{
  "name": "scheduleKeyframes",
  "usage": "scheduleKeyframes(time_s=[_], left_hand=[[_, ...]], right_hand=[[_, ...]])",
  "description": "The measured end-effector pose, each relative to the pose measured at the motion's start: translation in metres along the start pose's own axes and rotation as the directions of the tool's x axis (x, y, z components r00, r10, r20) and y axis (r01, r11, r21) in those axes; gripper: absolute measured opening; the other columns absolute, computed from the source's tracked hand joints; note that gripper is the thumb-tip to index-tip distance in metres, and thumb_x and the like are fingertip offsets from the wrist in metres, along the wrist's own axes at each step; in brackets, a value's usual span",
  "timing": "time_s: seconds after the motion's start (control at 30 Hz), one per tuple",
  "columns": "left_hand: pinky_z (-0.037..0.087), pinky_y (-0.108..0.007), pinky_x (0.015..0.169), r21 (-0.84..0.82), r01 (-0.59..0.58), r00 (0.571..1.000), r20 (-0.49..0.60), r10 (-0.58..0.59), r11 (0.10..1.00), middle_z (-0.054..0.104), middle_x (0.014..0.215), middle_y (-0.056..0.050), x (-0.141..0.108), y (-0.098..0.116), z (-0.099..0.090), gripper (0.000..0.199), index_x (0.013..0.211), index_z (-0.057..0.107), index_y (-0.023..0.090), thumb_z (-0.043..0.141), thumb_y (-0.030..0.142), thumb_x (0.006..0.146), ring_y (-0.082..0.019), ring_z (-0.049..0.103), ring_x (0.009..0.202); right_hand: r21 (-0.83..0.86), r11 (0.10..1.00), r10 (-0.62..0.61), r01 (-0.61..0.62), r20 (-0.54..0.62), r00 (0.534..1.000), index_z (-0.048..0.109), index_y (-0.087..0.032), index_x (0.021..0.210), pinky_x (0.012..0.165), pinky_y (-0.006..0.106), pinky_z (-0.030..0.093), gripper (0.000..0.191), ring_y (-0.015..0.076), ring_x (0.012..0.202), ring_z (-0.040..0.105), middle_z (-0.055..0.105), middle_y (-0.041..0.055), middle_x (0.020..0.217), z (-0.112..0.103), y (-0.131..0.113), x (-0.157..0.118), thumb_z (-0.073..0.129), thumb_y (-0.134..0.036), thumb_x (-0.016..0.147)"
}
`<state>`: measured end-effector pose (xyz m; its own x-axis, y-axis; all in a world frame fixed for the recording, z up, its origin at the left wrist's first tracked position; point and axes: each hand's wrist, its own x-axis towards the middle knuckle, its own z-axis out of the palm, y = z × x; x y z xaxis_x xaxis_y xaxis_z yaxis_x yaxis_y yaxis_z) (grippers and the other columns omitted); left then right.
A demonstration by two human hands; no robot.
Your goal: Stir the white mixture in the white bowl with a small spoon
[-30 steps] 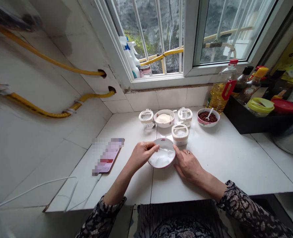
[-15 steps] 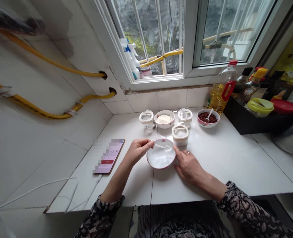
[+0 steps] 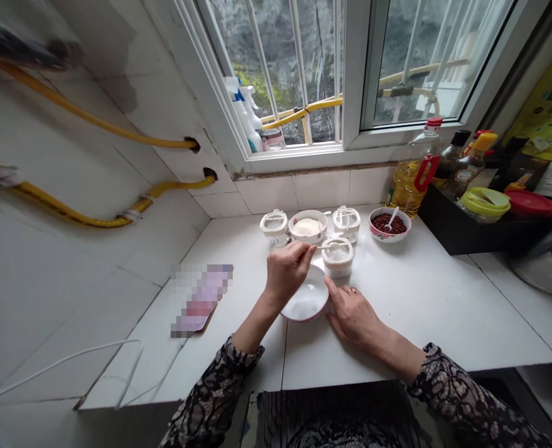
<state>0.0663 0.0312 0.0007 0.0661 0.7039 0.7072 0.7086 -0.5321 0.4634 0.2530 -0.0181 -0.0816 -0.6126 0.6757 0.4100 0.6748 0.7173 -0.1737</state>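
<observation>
At the near edge of the counter, two black lace-patterned sleeves are crossing it. A white cable is trailing over the left corner, and a phone, its screen blurred, is lying well apart from the hands.

The right hand, wearing a ring, is holding the right side of the bowl, forefinger against the rim, thumb lower down, other fingers bunching together. The bowl is sitting between the hands, showing a white inside and a pinkish edge; its contents are blending with the white. The left hand is hanging over its far left side, hiding part of it, thumb and forefinger pinching a thin pale spoon. The spoon is pointing right, over a lidded jar, which is crowding the bowl's far right side.

Farther back, two other jars are flanking a grain bowl; to their right a bean bowl is holding dark red beans and a white spoon. Behind that, an oil bottle is standing beside a black bin of bottles and tubs. Yellow hoses are running along the left wall, and spray bottles are standing at the barred window.
</observation>
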Motion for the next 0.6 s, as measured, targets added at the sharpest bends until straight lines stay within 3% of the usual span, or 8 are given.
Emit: scheduleKeyframes(time_s=[0.13, 0.2, 0.3, 0.37, 0.43, 0.53, 0.6], left_hand=[[0.038, -0.023, 0.056, 0.131, -0.155, 0.986, -0.04, 0.161, 0.979, 0.066, 0.064, -0.002, -0.01, -0.003, 0.005, 0.031, 0.073, 0.067, 0.018, 0.054, 0.031, 0.097, -0.012, 0.055, 0.055], [0.039, -0.022, 0.056, 0.074, -0.137, 0.989, -0.05, 0.141, 0.988, 0.065, 0.063, -0.001, -0.013, -0.005, 0.0, 0.028, 0.073, 0.067, 0.018, 0.056, 0.03, 0.097, -0.011, 0.054, 0.055], [0.038, -0.021, 0.053, -0.054, 0.007, 1.0, -0.027, -0.009, 0.999, 0.062, 0.06, 0.0, -0.016, -0.009, -0.015, 0.028, 0.07, 0.065, 0.017, 0.057, 0.029, 0.094, -0.011, 0.051, 0.053], [0.037, -0.021, 0.051, -0.095, 0.139, 0.99, 0.033, -0.137, 0.986, 0.059, 0.057, 0.001, -0.018, -0.013, -0.029, 0.028, 0.068, 0.064, 0.018, 0.058, 0.032, 0.092, -0.011, 0.049, 0.051], [0.036, -0.022, 0.05, -0.081, 0.247, 0.957, 0.177, -0.23, 0.966, 0.06, 0.057, 0.001, -0.021, -0.018, -0.041, 0.029, 0.067, 0.064, 0.018, 0.057, 0.034, 0.09, -0.011, 0.048, 0.051], [0.035, -0.022, 0.05, -0.021, 0.259, 0.903, 0.36, -0.235, 0.966, 0.059, 0.055, 0.001, -0.029, -0.025, -0.052, 0.032, 0.064, 0.064, 0.018, 0.057, 0.038, 0.088, -0.011, 0.048, 0.051], [0.035, -0.022, 0.051, 0.008, 0.249, 0.891, 0.389, -0.232, 0.969, 0.06, 0.056, 0.0, -0.034, -0.027, -0.052, 0.032, 0.064, 0.064, 0.018, 0.055, 0.038, 0.088, -0.011, 0.05, 0.052]], right_hand=[[0.005, 1.0, 0.006, -0.007, 0.015, 1.0, 0.013, -0.004, 0.155, 0.081, 0.045, 0.054, 0.077, 0.0303, 0.092, 0.06, 0.066, 0.017, 0.103, -0.001, -0.001, 0.0, 0.051, -0.019, 0.089], [0.008, 1.0, 0.014, -0.014, 0.019, 1.0, 0.014, -0.004, 0.155, 0.082, 0.045, 0.054, 0.077, 0.0301, 0.092, 0.061, 0.066, 0.0166, 0.104, 0.0, -0.001, 0.0, 0.052, -0.019, 0.089], [0.009, 1.0, 0.02, -0.02, 0.013, 1.0, 0.015, -0.004, 0.155, 0.082, 0.044, 0.054, 0.078, 0.0297, 0.092, 0.061, 0.066, 0.0165, 0.103, 0.0, -0.001, 0.0, 0.055, -0.02, 0.089], [0.009, 1.0, 0.011, -0.011, 0.008, 1.0, 0.016, -0.003, 0.154, 0.081, 0.044, 0.054, 0.079, 0.0298, 0.092, 0.061, 0.066, 0.0173, 0.104, 0.0, -0.001, 0.0, 0.056, -0.02, 0.088], [0.009, 1.0, -0.005, 0.004, 0.006, 1.0, 0.014, -0.002, 0.154, 0.081, 0.044, 0.054, 0.08, 0.0303, 0.092, 0.061, 0.066, 0.0179, 0.105, 0.0, -0.001, 0.001, 0.055, -0.019, 0.088], [0.007, 1.0, -0.006, 0.006, -0.002, 1.0, 0.008, -0.004, 0.155, 0.081, 0.045, 0.054, 0.081, 0.031, 0.091, 0.061, 0.067, 0.0176, 0.106, -0.002, 0.0, 0.001, 0.051, -0.018, 0.088], [0.012, 1.0, -0.001, 0.001, -0.002, 1.0, 0.005, -0.005, 0.156, 0.08, 0.046, 0.054, 0.082, 0.0312, 0.091, 0.061, 0.067, 0.0177, 0.106, -0.003, 0.001, 0.001, 0.05, -0.018, 0.088]])
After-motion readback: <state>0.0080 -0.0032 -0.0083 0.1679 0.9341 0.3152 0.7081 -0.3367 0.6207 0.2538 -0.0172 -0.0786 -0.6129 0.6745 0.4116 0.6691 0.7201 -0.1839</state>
